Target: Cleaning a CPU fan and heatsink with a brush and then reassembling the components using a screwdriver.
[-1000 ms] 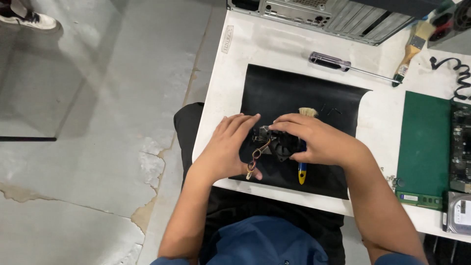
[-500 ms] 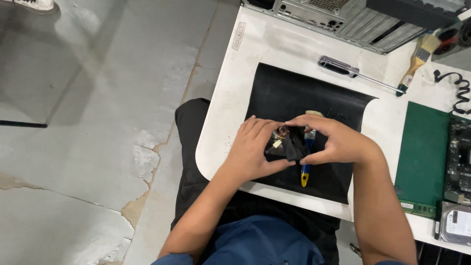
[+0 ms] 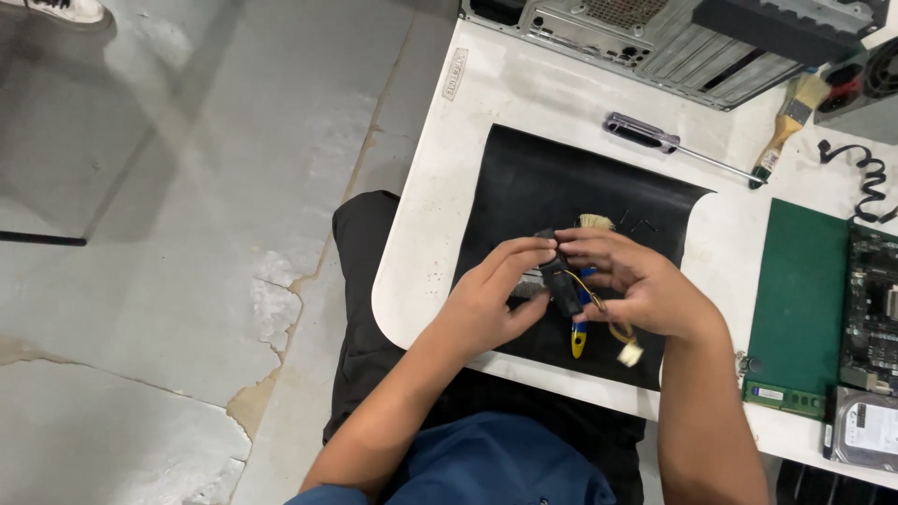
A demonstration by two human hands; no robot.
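Head view: left hand (image 3: pixel 486 304) and right hand (image 3: pixel 636 285) together pinch a small black wired component (image 3: pixel 561 281) above the black mat (image 3: pixel 561 187) on the bench (image 3: pixel 486 103), lifted for handling, both grips clenched on it.

My left hand (image 3: pixel 486 304) and right hand (image 3: pixel 636 285) pinch a small black part (image 3: pixel 561 281) above the black mat (image 3: pixel 561 187); its wires (image 3: pixel 613 327) dangle.

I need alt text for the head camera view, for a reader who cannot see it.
Seen from above, a seated person's left hand and right hand together hold a small black part with a wire and white connector over a black mat on a white table. A screwdriver, brush and computer case lie beyond.
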